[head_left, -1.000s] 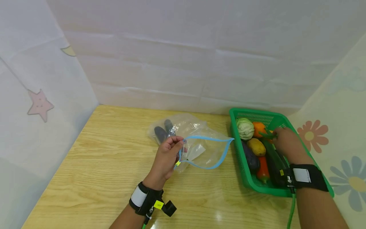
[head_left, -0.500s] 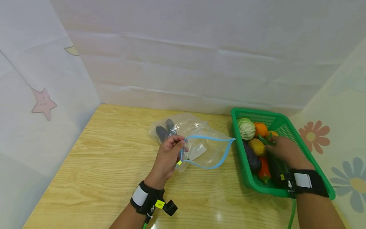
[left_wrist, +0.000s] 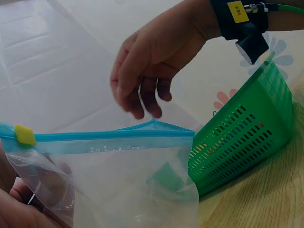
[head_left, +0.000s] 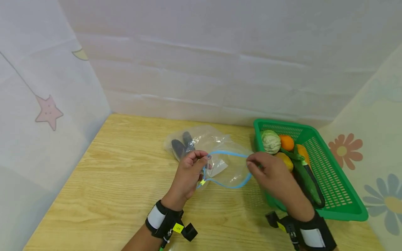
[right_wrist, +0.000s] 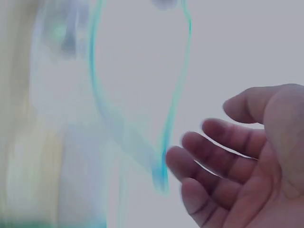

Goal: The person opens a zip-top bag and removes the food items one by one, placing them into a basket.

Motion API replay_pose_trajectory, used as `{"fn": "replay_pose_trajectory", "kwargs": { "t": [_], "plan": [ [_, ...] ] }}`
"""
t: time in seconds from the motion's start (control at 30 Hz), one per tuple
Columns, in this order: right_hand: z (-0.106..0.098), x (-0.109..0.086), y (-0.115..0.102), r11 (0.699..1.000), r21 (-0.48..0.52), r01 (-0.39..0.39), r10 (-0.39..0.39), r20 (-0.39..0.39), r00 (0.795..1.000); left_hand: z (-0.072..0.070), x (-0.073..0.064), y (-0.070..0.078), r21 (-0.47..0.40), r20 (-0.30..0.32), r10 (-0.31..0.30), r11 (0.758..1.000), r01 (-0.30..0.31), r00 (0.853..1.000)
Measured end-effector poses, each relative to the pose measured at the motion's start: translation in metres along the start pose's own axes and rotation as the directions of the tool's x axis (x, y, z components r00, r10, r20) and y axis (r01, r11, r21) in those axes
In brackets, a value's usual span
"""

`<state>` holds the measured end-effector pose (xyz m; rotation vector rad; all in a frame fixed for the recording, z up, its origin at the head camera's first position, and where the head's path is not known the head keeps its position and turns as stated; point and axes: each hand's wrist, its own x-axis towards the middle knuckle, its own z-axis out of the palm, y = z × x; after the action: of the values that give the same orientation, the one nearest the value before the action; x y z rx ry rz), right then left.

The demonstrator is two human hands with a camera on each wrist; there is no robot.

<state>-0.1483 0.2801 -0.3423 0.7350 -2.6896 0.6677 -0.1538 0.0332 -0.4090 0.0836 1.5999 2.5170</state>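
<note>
My left hand (head_left: 186, 172) pinches a clear zip bag (head_left: 237, 170) at the left end of its mouth, next to the yellow slider (head_left: 202, 182). Blue strips edge that mouth, which gapes in the head view. Two dark oblong things (head_left: 178, 148) show through the plastic behind the hand. My right hand (head_left: 273, 174) is at the bag's right corner, holding nothing. In the left wrist view its loosely bent fingers (left_wrist: 151, 97) hang just over the blue edge. The right wrist view, partly blurred, shows the bare palm and fingers (right_wrist: 192, 166) beside the blue strip (right_wrist: 166, 128).
A green basket (head_left: 337, 181) stands at the right, overlapped by the right hand in the head view. It holds a cabbage (head_left: 270, 141), an orange vegetable (head_left: 287, 143), a long dark green zucchini-like vegetable (head_left: 309, 184) and others. A white cloth wall (head_left: 188, 80) rises behind the wooden table (head_left: 125, 167).
My right hand has left the basket, where it was at a green vegetable, and moved left to the bag's corner. The left hand keeps its hold on the bag.
</note>
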Motion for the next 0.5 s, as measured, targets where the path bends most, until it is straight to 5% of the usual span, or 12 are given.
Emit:
{"fn": "replay_pose_trajectory", "kwargs": {
  "t": [0.1,0.23,0.37,0.47,0.5],
  "plan": [
    [0.027,0.009,-0.019,0.997,0.056,0.051,-0.058,0.13,0.99,0.001,-0.001,0.001,0.001,0.008,-0.001,1.0,0.001,1.0],
    [0.054,0.028,-0.021,0.997,0.065,-0.051,0.027,0.323,0.946,0.0,-0.002,0.003,0.005,0.017,-0.006,1.0,0.006,1.0],
    [0.074,0.053,-0.014,0.967,0.035,-0.253,0.206,0.479,0.853,-0.002,-0.003,0.005,0.016,0.006,-0.013,1.0,0.012,1.0],
    [0.089,0.07,-0.011,0.962,0.004,-0.274,0.222,0.578,0.785,-0.003,-0.003,0.004,0.024,-0.008,-0.013,1.0,0.013,1.0],
    [0.095,0.073,-0.011,0.961,0.012,-0.275,0.215,0.593,0.776,-0.003,-0.002,0.004,0.025,-0.011,-0.012,1.0,0.013,1.0]
  ]
}}
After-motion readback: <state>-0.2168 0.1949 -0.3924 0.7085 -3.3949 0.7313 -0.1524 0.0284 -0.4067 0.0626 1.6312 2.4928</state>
